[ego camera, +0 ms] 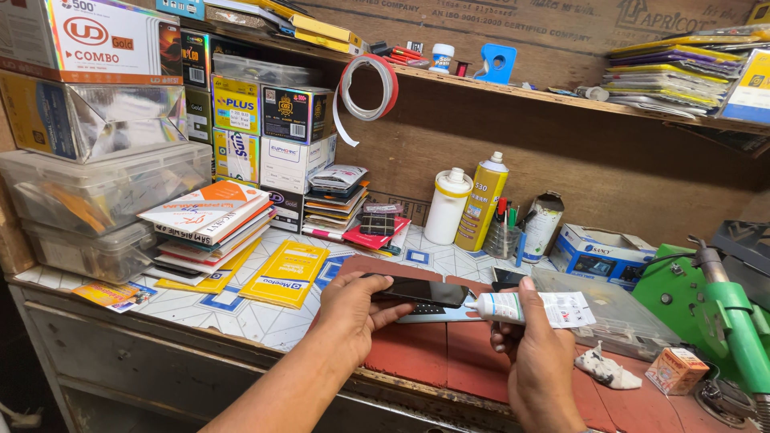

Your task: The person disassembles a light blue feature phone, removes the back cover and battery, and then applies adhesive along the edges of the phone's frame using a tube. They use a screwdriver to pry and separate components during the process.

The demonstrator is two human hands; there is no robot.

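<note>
head view: two hands, one phone, one glue tube

left hand (350,309) grips one dark phone (419,291) above the red mat (417,349) on the desk (241,317). right hand (539,353) is closed around one white glue tube (529,308), its nozzle touching the phone's edge. two bottles (465,202) stand behind, side by side.
</note>
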